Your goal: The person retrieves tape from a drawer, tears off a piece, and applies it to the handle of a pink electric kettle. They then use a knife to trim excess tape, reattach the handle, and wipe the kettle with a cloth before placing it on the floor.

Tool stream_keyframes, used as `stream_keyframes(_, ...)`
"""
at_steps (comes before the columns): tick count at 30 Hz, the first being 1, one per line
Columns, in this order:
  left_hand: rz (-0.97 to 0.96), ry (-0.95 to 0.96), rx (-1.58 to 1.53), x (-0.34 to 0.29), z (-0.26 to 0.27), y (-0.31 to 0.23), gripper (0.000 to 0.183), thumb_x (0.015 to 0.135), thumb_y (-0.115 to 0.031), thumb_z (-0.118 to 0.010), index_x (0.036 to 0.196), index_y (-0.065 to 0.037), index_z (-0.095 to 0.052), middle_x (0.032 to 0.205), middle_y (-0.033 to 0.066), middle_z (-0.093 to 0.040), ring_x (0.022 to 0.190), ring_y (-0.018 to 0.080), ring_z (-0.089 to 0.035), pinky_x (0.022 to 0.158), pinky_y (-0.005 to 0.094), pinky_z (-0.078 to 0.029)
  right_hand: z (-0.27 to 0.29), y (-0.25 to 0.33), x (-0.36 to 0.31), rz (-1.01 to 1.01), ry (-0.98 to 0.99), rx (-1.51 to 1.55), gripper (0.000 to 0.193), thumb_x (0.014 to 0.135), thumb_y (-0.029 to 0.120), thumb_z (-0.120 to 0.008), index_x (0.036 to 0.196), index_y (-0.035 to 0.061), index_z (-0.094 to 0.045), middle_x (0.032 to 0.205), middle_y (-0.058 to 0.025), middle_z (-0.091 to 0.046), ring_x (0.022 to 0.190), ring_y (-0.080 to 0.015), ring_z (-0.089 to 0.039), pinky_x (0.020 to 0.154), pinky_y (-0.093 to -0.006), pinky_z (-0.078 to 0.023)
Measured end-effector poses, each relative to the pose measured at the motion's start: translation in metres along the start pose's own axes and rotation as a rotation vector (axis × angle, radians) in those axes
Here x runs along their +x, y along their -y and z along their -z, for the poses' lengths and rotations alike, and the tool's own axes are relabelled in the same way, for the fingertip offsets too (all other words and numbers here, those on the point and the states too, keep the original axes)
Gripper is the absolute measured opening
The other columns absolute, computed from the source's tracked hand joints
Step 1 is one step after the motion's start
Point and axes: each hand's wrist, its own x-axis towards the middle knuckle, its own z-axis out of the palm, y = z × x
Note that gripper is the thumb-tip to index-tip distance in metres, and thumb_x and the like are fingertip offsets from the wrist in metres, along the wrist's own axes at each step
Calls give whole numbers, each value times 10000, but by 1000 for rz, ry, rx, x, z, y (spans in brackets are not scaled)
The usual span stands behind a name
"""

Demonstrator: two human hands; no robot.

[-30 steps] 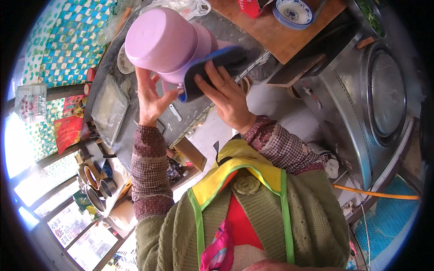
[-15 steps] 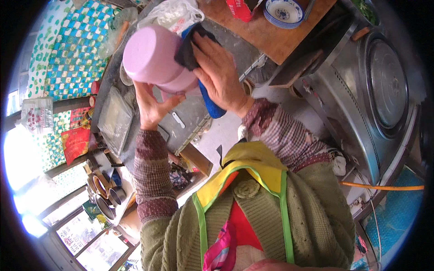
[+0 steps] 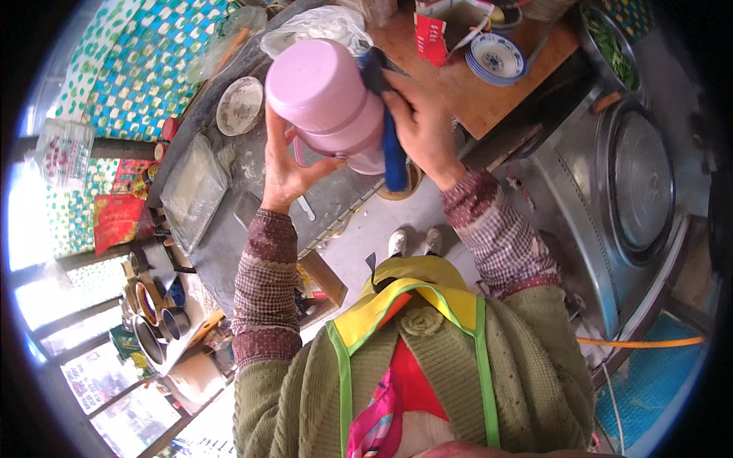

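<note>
A pink plastic pitcher-like container (image 3: 317, 88) with a side handle is held up in front of me, tilted with its base toward the upper left. My left hand (image 3: 287, 172) grips it from below, thumb and fingers spread around its side near the handle. A black and blue cloth (image 3: 395, 149) lies against the container's right side. My right hand (image 3: 429, 133) presses that cloth to the container, its fingers partly hidden behind the cloth.
The grey counter (image 3: 252, 164) holds a patterned bowl (image 3: 240, 106), a plastic-wrapped tray (image 3: 195, 191) and a white plastic bag (image 3: 313, 32). Stacked blue-and-white dishes (image 3: 496, 58) stand on a brown board (image 3: 477, 107). A large lidded pot (image 3: 637, 179) is at right, greens in a basin (image 3: 611, 47) beyond.
Both hands and the pink container have shifted right relative to my body. The cloth has slid along the container's right side. The patterned bowl now shows more fully.
</note>
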Motion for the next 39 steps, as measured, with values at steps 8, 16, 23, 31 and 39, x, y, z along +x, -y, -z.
stream_keyframes(8,-316,-183,-95,-78,-34,-34,1180,606,-366,-1012,1540,-9,-386,1454,168,-519,1294,259,-549,1012,426,-517,7,84,-64,174,285,24,317,1031,204,-608,1230,-39,-648,1231,-194,-599,1084,-314,-616,937,-379,-494)
stream_keyframes(16,330,-714,-456,-54,8,-23,193,977,-73,-715,1166,-32,-705,961,-12,-706,818,64,-638,649,227,-546,21,5,6,209,136,-409,401,1040,318,-664,1270,-6,-617,1167,-90,-614,1115,-219,-585,1027,-348,-437)
stream_keyframes(23,-196,-322,266,13,5,15,199,986,-186,-681,1113,-38,-720,1062,133,-694,936,311,-692,805,392,-548,29,-85,15,-277,504,55,549,1043,517,-612,1266,16,-631,1096,13,-611,1003,-100,-542,910,-286,-437)
stream_keyframes(31,333,-143,-437,2,18,-7,358,1044,-271,-633,1233,31,-670,1135,3,-689,1067,89,-556,969,291,-452,14,-79,-8,-370,320,259,672,967,639,-665,1225,18,-688,951,77,-577,831,-63,-460,729,-238,-376)
stream_keyframes(39,342,78,-491,28,34,-63,547,1089,-507,-507,1240,-12,-685,1112,0,-660,1063,100,-565,971,272,-435,25,-30,-51,-384,196,235,356,979,297,-691,1142,-19,-702,935,32,-636,857,-83,-539,755,-267,-458)
